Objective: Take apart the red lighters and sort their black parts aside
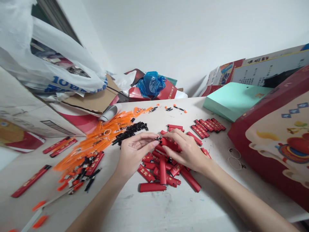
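My right hand (187,149) grips a red lighter body (169,143) above a loose pile of red lighter bodies (160,172) on the white table (149,209). My left hand (135,151) meets it from the left, with a small black part (157,139) pinched between thumb and fingertip at the lighter's end. A heap of small black parts (130,130) lies just beyond the left hand. Orange plastic strips (96,138) spread to the left of that heap.
A row of red lighter bodies (209,126) lies at the back right beside a mint-green box (231,100). A large red printed box (277,135) stands at the right. Cartons and a white plastic bag (48,64) crowd the left; a blue bag (151,84) sits at the back. Rubber bands (235,158) lie at the right.
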Demonstrator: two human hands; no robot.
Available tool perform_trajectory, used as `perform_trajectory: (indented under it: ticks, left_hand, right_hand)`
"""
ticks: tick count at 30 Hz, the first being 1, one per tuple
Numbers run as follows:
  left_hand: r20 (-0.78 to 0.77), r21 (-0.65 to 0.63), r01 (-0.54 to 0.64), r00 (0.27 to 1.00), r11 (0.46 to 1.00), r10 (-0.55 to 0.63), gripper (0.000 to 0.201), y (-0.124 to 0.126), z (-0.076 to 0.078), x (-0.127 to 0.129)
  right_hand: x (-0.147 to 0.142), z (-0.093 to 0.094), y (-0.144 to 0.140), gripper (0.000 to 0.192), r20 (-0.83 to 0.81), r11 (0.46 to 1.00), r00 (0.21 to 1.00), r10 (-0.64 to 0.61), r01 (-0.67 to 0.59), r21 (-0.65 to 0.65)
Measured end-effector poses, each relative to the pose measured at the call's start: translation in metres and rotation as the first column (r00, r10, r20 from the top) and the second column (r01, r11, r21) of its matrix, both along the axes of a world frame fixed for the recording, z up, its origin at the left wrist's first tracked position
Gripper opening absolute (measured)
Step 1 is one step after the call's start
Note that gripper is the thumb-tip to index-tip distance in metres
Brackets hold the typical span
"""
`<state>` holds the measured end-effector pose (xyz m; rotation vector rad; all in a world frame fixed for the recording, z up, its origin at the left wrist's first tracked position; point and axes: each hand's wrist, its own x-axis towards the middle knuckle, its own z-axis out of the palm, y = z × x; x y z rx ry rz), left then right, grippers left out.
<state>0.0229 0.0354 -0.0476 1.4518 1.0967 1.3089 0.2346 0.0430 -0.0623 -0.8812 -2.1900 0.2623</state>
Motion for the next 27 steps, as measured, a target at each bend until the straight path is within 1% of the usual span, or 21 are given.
perform_trajectory:
  ticks: [6,12,18,22,27]
  left_hand:
    - [-0.002,0.004,0.003,1.0,1.0,-0.003,0.014,0.0001,-0.0013,-0.0011]
    - [-0.035,0.022,-0.05,0.998,0.999,0.051,0.017,-0.0002,0.0012,0.0007]
    - [0.004,0.04,-0.011,1.0,0.999,0.011,0.011,-0.0012,0.0029,0.0015]
    - [-0.004,0.032,-0.013,1.0,0.999,0.013,0.01,-0.0015,0.0019,0.0002]
    - [-0.026,0.022,-0.031,0.999,0.999,0.032,0.01,-0.0017,0.001,-0.0005]
  right_hand:
    - [-0.0011,0.0012,-0.0016,0.029,0.017,0.999,1.0,0.006,-0.005,-0.047]
    - [-0.0013,0.0014,-0.0035,0.027,-0.012,0.994,1.0,0.002,-0.004,-0.113]
    - [-0.0023,0.0058,-0.0049,0.028,-0.016,0.988,1.0,0.011,-0.013,-0.153]
    - [-0.0019,0.0081,-0.0048,0.031,-0.008,0.99,0.999,0.034,-0.035,-0.136]
    - [-0.002,0.0098,-0.0051,0.032,0.023,0.995,1.0,0.014,-0.012,-0.097]
